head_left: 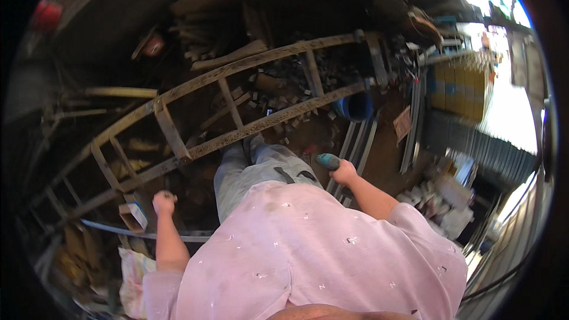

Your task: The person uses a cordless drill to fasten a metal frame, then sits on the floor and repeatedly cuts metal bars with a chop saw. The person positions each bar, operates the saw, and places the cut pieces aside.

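Teal-and-dark handheld power tool sits in the person's right hand, whose fingers wrap around its rear end, so its body juts forward and leftward from the grip. Long metal strips lie on the ground beyond that hand. The left hand, well apart from the tool, is curled closed near an open cardboard box; whether it grips anything cannot be told
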`<act>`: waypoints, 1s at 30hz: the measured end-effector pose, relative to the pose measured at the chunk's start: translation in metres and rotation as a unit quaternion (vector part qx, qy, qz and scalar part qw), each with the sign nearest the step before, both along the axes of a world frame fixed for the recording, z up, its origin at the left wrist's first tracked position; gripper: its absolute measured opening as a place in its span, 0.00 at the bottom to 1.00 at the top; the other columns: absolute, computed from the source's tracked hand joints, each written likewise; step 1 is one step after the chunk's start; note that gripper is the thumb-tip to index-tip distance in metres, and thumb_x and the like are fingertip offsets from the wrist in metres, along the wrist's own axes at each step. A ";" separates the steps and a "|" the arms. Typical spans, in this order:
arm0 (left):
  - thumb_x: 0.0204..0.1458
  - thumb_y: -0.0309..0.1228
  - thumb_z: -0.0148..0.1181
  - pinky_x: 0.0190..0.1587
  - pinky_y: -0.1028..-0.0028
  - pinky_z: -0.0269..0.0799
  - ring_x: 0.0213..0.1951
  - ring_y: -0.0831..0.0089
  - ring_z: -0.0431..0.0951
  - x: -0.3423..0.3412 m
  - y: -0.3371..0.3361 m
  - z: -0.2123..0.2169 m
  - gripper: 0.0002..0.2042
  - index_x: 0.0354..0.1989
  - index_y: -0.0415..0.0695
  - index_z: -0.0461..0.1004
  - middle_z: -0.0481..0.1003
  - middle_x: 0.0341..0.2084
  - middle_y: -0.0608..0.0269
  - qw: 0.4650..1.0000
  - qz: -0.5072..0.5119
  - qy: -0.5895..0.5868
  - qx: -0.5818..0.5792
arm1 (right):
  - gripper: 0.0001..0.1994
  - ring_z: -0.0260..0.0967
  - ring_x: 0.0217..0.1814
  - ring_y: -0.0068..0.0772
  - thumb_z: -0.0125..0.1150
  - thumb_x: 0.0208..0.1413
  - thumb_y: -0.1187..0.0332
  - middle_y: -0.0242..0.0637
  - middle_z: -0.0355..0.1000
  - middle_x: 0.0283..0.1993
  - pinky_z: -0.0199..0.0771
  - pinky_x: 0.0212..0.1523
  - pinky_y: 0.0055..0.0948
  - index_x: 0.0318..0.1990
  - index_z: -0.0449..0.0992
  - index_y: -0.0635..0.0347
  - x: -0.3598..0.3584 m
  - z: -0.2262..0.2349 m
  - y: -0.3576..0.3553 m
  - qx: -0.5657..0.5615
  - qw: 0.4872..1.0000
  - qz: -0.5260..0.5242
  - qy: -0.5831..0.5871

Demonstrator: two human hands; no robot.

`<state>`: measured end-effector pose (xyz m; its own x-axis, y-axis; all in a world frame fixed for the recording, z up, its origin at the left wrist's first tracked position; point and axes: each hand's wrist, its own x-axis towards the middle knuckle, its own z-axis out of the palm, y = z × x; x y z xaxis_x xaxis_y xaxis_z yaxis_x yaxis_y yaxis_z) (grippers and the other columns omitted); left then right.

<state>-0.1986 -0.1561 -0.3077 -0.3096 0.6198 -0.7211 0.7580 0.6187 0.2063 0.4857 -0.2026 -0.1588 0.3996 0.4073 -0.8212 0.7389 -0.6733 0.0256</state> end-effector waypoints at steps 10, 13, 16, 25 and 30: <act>0.48 0.28 0.76 0.44 0.66 0.80 0.34 0.67 0.85 0.088 0.030 0.062 0.08 0.34 0.37 0.88 0.86 0.29 0.55 0.972 -0.182 -0.101 -0.110 | 0.21 0.80 0.58 0.54 0.73 0.47 0.62 0.50 0.83 0.51 0.80 0.61 0.46 0.52 0.86 0.51 0.021 -0.026 -0.081 0.065 0.975 -0.214 0.015; 0.53 0.30 0.73 0.43 0.66 0.79 0.34 0.68 0.84 0.111 0.089 0.050 0.09 0.36 0.37 0.87 0.86 0.30 0.54 0.956 -0.245 -0.158 -0.047 | 0.22 0.79 0.60 0.53 0.73 0.48 0.62 0.49 0.83 0.54 0.79 0.63 0.46 0.53 0.85 0.51 0.017 -0.022 -0.108 0.051 0.964 -0.263 -0.010; 0.57 0.31 0.72 0.41 0.68 0.78 0.34 0.73 0.82 0.120 0.153 0.029 0.09 0.37 0.35 0.85 0.85 0.29 0.59 0.959 -0.206 -0.194 -0.004 | 0.21 0.79 0.61 0.52 0.71 0.49 0.62 0.49 0.83 0.54 0.78 0.65 0.45 0.53 0.86 0.50 0.009 -0.009 -0.139 0.052 0.944 -0.324 -0.028; 0.52 0.25 0.73 0.37 0.67 0.75 0.31 0.72 0.78 0.139 0.227 0.042 0.05 0.34 0.37 0.84 0.81 0.27 0.64 0.952 -0.267 -0.132 -0.076 | 0.20 0.78 0.62 0.54 0.68 0.51 0.65 0.51 0.82 0.56 0.78 0.64 0.48 0.53 0.85 0.52 -0.018 0.014 -0.231 0.065 0.896 -0.431 -0.089; 0.59 0.28 0.70 0.28 0.68 0.73 0.25 0.71 0.78 0.183 0.199 0.079 0.07 0.39 0.36 0.85 0.81 0.27 0.62 0.927 -0.338 -0.102 -0.129 | 0.20 0.78 0.62 0.55 0.67 0.52 0.65 0.51 0.82 0.56 0.78 0.63 0.48 0.55 0.85 0.51 -0.021 0.020 -0.266 0.082 0.852 -0.509 -0.091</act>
<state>-0.0154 0.0433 -0.2291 0.2462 0.4213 -0.8728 0.9517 0.0653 0.3000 0.4649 -0.4684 -0.1385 0.7290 -0.1232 -0.6733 -0.2362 -0.9685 -0.0785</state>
